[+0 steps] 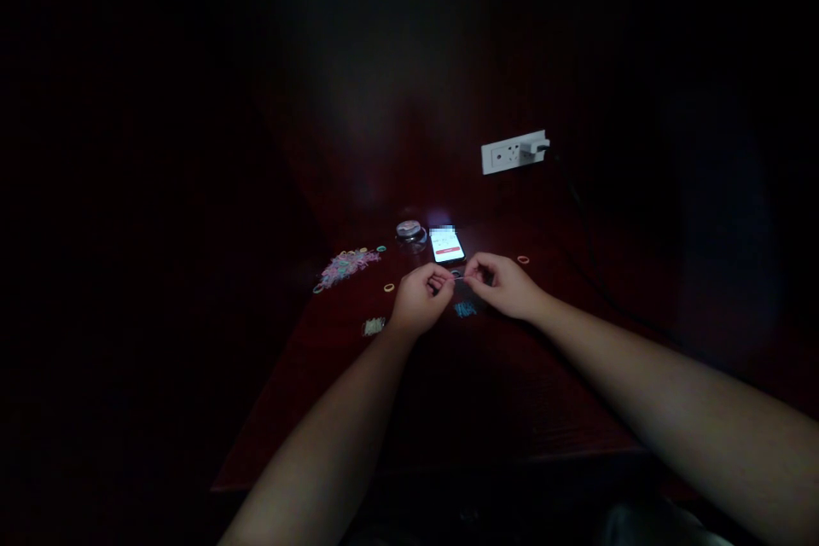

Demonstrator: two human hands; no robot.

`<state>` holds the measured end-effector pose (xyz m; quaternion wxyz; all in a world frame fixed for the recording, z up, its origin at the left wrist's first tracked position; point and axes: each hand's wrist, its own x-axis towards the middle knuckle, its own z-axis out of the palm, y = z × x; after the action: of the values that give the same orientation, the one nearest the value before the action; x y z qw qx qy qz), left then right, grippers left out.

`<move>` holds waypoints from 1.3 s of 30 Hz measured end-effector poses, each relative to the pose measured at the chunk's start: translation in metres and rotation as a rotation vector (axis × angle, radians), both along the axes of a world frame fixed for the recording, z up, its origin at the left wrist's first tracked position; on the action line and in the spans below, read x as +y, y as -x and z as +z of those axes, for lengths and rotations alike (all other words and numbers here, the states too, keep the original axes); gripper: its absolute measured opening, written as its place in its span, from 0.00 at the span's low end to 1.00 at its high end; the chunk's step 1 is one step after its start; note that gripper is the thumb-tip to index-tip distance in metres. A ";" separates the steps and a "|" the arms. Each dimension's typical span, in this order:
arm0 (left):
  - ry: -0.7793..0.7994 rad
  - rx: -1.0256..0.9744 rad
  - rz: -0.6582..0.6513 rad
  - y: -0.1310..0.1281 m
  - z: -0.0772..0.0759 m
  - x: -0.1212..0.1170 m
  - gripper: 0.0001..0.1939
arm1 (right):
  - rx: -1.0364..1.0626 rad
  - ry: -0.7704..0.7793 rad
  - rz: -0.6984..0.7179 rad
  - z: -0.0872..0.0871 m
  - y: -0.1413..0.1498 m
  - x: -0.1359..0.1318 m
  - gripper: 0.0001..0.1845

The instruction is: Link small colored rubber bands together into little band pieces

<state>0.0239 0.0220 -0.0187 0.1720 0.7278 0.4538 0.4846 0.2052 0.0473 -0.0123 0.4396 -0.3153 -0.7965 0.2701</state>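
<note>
Just in front of the phone, a thin pale pinkish hair band [459,277] is stretched between my hands. The fingertips of my left hand [421,299] pinch one end, and those of my right hand [505,285] pinch the other. Below the gap between them lies a small cluster of blue bands [465,309]. A pale yellow bundle of bands [374,326] rests left of my left wrist, and a single yellow-orange band [389,287] lies beside that hand. At the left is a heap of mixed pastel bands [347,269], mostly pink and purple.
A lit phone [447,246] stands behind my hands, with a small lidded clear jar [410,234] to its left. One orange-pink band [523,259] lies at the right on the dark red table [486,409]. A wall socket [514,153] holds a plug with a dark cable.
</note>
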 end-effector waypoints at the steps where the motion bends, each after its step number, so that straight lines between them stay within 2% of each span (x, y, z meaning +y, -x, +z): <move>1: 0.001 -0.002 0.000 0.000 0.000 0.000 0.05 | -0.003 -0.003 -0.004 0.000 0.000 0.000 0.05; 19: 0.013 0.013 -0.001 0.001 0.003 -0.003 0.04 | -0.076 -0.041 -0.062 -0.001 -0.001 0.003 0.08; 28: 0.004 0.012 0.001 0.002 0.004 -0.003 0.03 | -0.073 -0.056 -0.061 0.000 -0.001 0.003 0.06; 34: 0.010 -0.058 0.019 0.004 0.005 -0.002 0.02 | -0.045 -0.048 -0.151 0.000 -0.007 0.009 0.05; 36: 0.017 -0.062 0.016 0.004 0.005 -0.002 0.01 | -0.029 -0.036 -0.126 0.001 -0.007 0.008 0.04; 39: 0.012 -0.054 0.010 0.003 0.006 -0.002 0.01 | 0.007 -0.010 0.010 0.001 -0.004 0.003 0.04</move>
<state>0.0209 0.0198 -0.0132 0.1862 0.7111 0.4554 0.5022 0.2089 0.0503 -0.0111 0.4426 -0.3080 -0.7979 0.2695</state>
